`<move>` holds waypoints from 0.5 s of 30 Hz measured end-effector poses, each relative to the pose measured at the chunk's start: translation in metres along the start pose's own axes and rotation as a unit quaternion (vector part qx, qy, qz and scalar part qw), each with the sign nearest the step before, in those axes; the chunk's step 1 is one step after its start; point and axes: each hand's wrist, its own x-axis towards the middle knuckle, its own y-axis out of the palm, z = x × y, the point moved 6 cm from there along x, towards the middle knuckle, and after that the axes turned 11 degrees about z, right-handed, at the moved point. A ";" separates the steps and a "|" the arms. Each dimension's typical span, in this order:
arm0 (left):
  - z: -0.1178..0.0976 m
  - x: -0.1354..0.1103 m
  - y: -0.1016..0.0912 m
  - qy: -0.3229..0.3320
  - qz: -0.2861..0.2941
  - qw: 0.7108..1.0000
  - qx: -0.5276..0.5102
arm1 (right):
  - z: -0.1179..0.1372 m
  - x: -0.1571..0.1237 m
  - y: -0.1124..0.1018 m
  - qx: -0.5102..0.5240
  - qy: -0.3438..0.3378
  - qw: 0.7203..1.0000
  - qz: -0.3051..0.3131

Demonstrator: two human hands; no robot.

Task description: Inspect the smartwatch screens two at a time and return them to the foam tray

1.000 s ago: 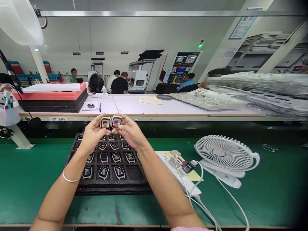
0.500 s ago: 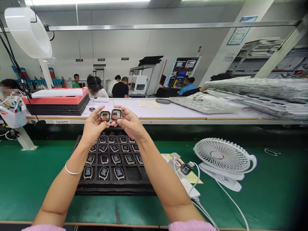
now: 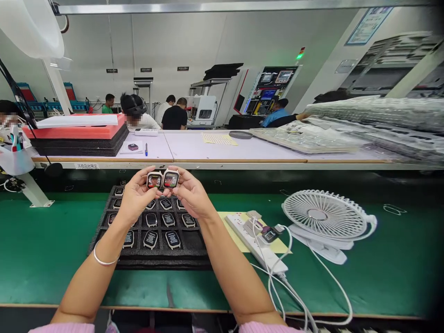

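Observation:
My left hand (image 3: pixel 137 196) grips a square smartwatch (image 3: pixel 154 181) between thumb and fingers, its lit screen facing me. In my right hand (image 3: pixel 192 194) is a second smartwatch (image 3: pixel 171 179), also lit, held side by side with the first. Both show a coloured picture, too small to make out. Below the hands lies a black foam tray (image 3: pixel 163 256), whose compartments hold several more watches with white text on dark screens. One compartment at the tray's front right has no watch in it. My forearms hide parts of the tray.
Right of the tray, a white power strip (image 3: pixel 258 249) with cables lies on yellow paper. Beyond it stands a white fan (image 3: pixel 317 215). A raised shelf (image 3: pixel 208 150) crosses behind, bearing red and black foam trays (image 3: pixel 79 132) and clear plastic trays (image 3: pixel 312 138). Several people sit farther back.
The view has tilted down and shifted slightly. Both watches stay in my hands, now lower against the shelf edge and nearer the tray. The power strip shows more fully beside my right arm.

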 end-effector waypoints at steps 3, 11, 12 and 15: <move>0.014 -0.012 -0.002 -0.035 -0.005 0.999 -0.003 | -0.018 -0.010 -0.002 0.018 0.025 1.000 -0.007; 0.031 -0.014 -0.006 -0.069 -0.030 0.997 0.002 | -0.037 -0.012 -0.009 0.049 0.061 0.997 -0.016; 0.031 -0.013 -0.006 -0.068 -0.031 0.997 0.003 | -0.036 -0.012 -0.010 0.049 0.063 0.997 -0.015; 0.032 -0.011 -0.006 -0.064 -0.036 0.997 0.009 | -0.035 -0.012 -0.012 0.041 0.062 0.997 -0.015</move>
